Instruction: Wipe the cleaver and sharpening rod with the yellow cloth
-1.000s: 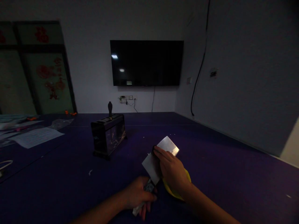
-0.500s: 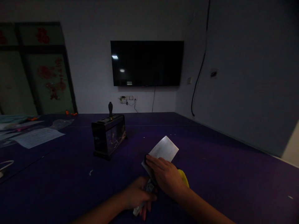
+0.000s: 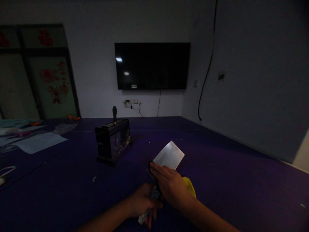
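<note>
A cleaver with a broad, shiny blade (image 3: 170, 156) is held low in front of me, blade slanting up and to the right. My left hand (image 3: 142, 201) is closed around its handle (image 3: 154, 193), which looks pale and patterned; its end shows below the fingers. My right hand (image 3: 171, 185) lies across the lower part of the blade. A dark edge shows at its fingertips, and a yellow, soft-looking cloth (image 3: 189, 186) bulges out beside the wrist. Most of that cloth is hidden under the right hand.
A black knife block (image 3: 112, 140) with one dark handle (image 3: 114, 114) upright in it stands ahead to the left on the purple tabletop (image 3: 217, 187). Papers (image 3: 42, 142) and plastic lie at far left. A small white scrap (image 3: 94, 178) lies nearer. A television (image 3: 152, 66) hangs behind.
My right hand has shifted very slightly along the blade, and the yellow cloth beside its wrist has moved a little. My left hand and the cleaver look nearly still.
</note>
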`<action>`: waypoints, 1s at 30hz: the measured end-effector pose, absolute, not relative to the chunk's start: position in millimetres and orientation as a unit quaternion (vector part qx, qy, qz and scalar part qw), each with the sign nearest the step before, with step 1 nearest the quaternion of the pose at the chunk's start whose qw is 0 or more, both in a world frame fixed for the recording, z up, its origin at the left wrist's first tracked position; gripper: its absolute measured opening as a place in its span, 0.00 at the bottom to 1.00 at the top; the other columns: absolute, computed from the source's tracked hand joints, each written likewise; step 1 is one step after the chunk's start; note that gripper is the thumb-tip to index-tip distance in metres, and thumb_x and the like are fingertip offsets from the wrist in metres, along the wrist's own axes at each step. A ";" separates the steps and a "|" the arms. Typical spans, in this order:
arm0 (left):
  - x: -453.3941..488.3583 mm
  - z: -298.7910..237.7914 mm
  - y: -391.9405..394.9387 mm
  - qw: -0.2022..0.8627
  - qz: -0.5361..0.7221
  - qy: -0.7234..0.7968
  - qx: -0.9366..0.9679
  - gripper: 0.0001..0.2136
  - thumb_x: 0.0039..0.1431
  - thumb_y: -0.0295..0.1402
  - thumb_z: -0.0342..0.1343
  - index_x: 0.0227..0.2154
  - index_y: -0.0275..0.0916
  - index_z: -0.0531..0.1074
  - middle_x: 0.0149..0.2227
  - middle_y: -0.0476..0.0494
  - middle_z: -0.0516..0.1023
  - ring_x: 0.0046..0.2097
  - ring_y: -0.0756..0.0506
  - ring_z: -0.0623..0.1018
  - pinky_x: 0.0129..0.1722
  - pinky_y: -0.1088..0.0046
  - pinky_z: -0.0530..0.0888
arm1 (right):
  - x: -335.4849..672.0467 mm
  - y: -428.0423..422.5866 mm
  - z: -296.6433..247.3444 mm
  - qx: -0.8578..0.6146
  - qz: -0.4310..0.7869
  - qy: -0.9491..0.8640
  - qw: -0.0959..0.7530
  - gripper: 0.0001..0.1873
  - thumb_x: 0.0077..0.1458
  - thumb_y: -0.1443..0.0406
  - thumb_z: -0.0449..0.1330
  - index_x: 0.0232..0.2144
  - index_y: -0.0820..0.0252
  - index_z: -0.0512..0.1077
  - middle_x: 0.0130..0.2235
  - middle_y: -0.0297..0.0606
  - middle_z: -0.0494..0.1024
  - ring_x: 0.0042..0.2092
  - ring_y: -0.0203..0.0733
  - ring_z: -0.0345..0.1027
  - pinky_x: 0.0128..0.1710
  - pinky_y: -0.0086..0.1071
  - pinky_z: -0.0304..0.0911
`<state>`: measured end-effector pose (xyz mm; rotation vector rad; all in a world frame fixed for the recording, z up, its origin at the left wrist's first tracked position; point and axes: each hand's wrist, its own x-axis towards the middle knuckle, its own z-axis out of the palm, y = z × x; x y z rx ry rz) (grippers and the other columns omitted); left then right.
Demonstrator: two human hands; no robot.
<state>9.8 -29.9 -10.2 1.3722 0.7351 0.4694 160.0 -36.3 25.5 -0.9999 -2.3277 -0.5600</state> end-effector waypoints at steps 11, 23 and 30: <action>13.1 -17.6 -28.3 0.683 0.223 0.347 0.603 0.09 0.38 0.34 0.55 0.18 0.32 0.66 0.12 0.47 0.67 0.11 0.52 0.64 0.10 0.81 0.58 | 159.7 -35.9 24.5 -0.322 -0.192 -0.894 0.244 0.20 0.53 0.72 0.49 0.49 0.61 0.65 0.52 0.40 0.68 0.38 0.39 0.67 0.37 0.32 0.66; 11.8 -10.5 -30.0 0.684 0.201 0.348 0.609 0.15 0.39 0.34 0.57 0.31 0.34 0.63 0.13 0.52 0.68 0.11 0.52 0.64 0.10 0.82 0.58 | 164.6 -37.6 32.9 -0.358 -0.209 -0.877 0.242 0.21 0.53 0.74 0.48 0.49 0.60 0.66 0.53 0.38 0.67 0.40 0.40 0.68 0.36 0.33 0.67; 10.7 -7.1 -30.1 0.675 0.183 0.363 0.615 0.17 0.39 0.35 0.59 0.32 0.36 0.62 0.14 0.54 0.68 0.11 0.53 0.65 0.12 0.82 0.59 | 176.0 -26.6 30.8 -0.389 -0.232 -0.839 0.302 0.22 0.53 0.76 0.44 0.48 0.61 0.67 0.52 0.41 0.69 0.40 0.40 0.68 0.38 0.35 0.68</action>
